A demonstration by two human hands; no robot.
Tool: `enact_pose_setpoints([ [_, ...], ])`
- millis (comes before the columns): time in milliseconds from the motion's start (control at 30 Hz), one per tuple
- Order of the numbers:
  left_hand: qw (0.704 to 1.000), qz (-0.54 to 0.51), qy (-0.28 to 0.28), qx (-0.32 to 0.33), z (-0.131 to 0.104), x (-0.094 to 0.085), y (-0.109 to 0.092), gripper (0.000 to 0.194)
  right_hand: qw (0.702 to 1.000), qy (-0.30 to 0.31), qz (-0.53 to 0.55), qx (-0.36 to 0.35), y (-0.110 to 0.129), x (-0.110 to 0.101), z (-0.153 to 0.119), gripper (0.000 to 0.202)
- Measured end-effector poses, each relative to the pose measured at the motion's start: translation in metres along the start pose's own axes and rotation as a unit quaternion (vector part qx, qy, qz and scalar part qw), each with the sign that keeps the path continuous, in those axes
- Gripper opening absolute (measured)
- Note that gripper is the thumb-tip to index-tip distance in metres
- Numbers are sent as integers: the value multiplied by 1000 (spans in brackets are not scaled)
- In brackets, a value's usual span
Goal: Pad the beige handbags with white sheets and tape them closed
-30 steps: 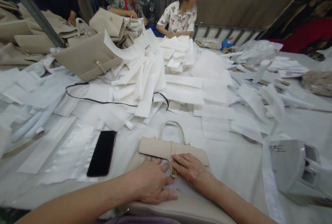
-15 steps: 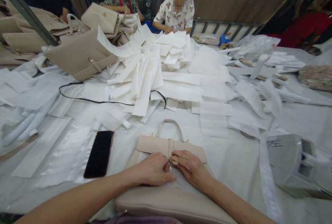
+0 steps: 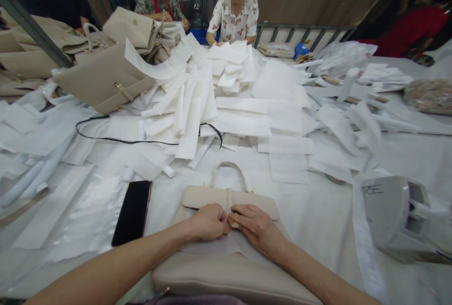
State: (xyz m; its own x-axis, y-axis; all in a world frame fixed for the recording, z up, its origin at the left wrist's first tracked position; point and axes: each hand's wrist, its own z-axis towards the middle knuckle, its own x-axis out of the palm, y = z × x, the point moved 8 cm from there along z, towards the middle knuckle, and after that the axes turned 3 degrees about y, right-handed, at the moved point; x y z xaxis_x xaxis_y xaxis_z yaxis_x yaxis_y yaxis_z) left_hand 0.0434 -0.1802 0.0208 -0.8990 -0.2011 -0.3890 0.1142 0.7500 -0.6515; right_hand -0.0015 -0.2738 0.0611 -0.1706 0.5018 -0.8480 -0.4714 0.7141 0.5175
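Observation:
A beige handbag (image 3: pixel 203 196) lies in front of me, its top handle (image 3: pixel 229 164) pointing away and its body (image 3: pixel 233 279) nearest me. Thin white wrapping (image 3: pixel 208 247) covers part of its middle. My right hand (image 3: pixel 257 226) holds the gold-coloured clasp (image 3: pixel 233 222) at the end of the flap's centre strap, under its fingers. Just left of the clasp is my left hand (image 3: pixel 211 221), closed with thumb and fingertips pinched together against the clasp's edge. Whatever sits between those fingertips is hidden.
A black phone (image 3: pixel 132 213) lies left of the bag. On the right stands a grey-white device (image 3: pixel 388 215). White sheets (image 3: pixel 243 112) are heaped across the table, with a black cord (image 3: pixel 123 138) among them. More beige bags (image 3: pixel 106 76) pile at back left. Across the table sits a co-worker (image 3: pixel 233 15).
My left fingers have moved up from below the clasp and curled in beside it. The clasp has tilted a little under my right fingers. The whole view has shifted slightly.

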Motion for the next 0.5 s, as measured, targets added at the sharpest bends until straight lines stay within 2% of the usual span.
enact_pose_setpoints([
  [267, 1000, -17, 23, 10, 2, 5, 4, 16, 1000, 1, -2, -8, 0, 1, -1, 25],
  [433, 998, 5, 47, 39, 1, 6, 2, 18, 999, 0, -35, -23, 0, 3, -5, 23],
  [500, 997, 29, 40, 52, 1, 6, -1, 19, 998, 4, -52, -29, 1, 6, -5, 22],
])
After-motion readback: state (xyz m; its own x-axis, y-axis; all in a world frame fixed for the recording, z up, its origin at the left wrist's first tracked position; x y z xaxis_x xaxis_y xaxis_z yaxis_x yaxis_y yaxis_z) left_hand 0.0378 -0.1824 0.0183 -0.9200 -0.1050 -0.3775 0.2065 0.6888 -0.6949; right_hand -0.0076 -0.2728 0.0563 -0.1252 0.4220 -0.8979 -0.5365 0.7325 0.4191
